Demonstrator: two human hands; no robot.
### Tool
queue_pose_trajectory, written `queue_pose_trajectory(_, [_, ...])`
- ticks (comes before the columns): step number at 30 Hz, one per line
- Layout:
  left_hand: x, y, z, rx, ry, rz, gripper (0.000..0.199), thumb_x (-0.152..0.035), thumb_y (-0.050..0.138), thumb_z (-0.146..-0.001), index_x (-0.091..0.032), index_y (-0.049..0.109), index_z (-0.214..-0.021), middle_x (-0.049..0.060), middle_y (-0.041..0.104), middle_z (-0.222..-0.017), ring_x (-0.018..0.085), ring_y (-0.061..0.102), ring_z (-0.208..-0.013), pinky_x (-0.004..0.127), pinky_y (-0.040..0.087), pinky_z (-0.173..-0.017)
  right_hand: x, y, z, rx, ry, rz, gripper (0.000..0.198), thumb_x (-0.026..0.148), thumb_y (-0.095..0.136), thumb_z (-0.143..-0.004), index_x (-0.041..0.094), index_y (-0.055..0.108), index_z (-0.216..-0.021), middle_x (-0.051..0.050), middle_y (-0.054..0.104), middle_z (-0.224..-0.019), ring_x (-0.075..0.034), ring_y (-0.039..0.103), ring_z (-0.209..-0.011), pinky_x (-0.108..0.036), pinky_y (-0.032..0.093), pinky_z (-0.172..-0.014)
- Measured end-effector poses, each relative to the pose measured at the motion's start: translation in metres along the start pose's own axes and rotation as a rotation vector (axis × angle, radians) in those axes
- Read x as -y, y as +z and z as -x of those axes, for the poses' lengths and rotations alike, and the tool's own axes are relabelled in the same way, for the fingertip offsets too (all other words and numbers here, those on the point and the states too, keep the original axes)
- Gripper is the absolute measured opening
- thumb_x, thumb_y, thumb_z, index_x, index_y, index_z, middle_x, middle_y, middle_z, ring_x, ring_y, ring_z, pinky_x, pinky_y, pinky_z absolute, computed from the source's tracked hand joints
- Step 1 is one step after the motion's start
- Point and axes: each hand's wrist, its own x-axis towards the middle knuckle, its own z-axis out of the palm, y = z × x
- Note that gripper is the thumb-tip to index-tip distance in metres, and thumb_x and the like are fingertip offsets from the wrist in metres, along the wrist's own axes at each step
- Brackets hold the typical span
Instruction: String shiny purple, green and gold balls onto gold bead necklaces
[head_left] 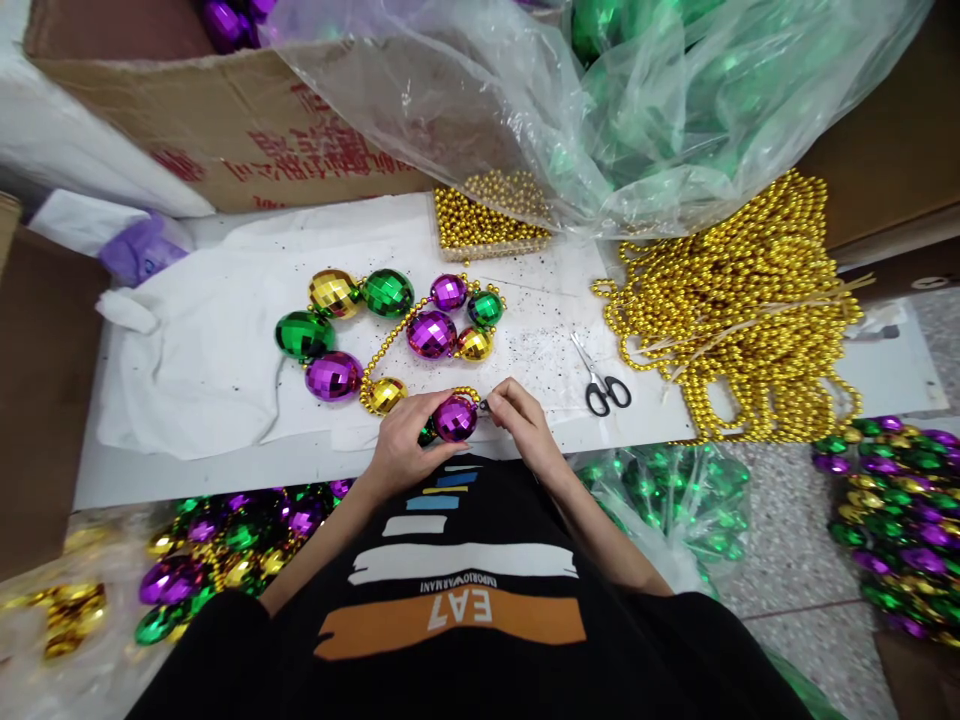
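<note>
Speckled floor (787, 530) down below, white desk (540, 350) sprinkled with dark specks. Behind it there's a big cardboard box (225, 130) with shiny purple balls (229, 25) in it, and a clear bag (480, 90) of shiny green stuff (675, 110) overlapping its right side. Little clear tray (491, 250) up there too, loaded with gold beads (480, 215). At the desk's near edge, the left hand's (409, 440) grip is around a purple ball (455, 418), while the right hand (521, 420) pinches a small dark piece (484, 406) beside it, too tiny to identify.

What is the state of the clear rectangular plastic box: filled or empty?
Filled: small round gold beads cover the visible inside of the box.
</note>
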Motion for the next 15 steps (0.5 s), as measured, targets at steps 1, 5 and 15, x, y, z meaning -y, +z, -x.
queue_pose_trajectory(1, [0.000, 0.000, 0.000, 0.005, -0.009, 0.003, 0.063, -0.052, 0.075, -0.080, -0.021, 0.058, -0.131, 0.012, 0.071, -0.119, 0.028, 0.068, -0.106, 0.042, 0.053, -0.095, 0.000, 0.000, 0.000, -0.006, -0.006, 0.006, 0.039, 0.059, 0.057, -0.090, 0.023, 0.049, -0.078, 0.003, 0.046, -0.068, -0.014, 0.042, -0.065, -0.029, 0.034, -0.064])
queue_pose_trajectory(5, [0.000, 0.000, 0.001, 0.004, -0.007, 0.010, 0.063, -0.050, 0.076, -0.080, -0.020, 0.057, -0.132, 0.012, 0.071, -0.119, 0.027, 0.068, -0.107, 0.041, 0.053, -0.096, 0.001, 0.002, 0.003, -0.028, -0.017, 0.018, 0.036, 0.054, 0.056, -0.091, 0.023, 0.049, -0.076, 0.003, 0.046, -0.068, -0.014, 0.042, -0.067, -0.029, 0.034, -0.065])
queue_pose_trajectory(15, [-0.001, -0.001, 0.000, -0.037, -0.003, 0.058, 0.062, -0.046, 0.078, -0.078, -0.019, 0.058, -0.130, 0.012, 0.072, -0.117, 0.027, 0.068, -0.105, 0.040, 0.054, -0.094, -0.011, -0.005, 0.002, -0.052, -0.051, 0.063, 0.043, 0.061, 0.043, -0.096, 0.023, 0.052, -0.078, 0.001, 0.051, -0.070, -0.016, 0.047, -0.066, -0.030, 0.039, -0.064])
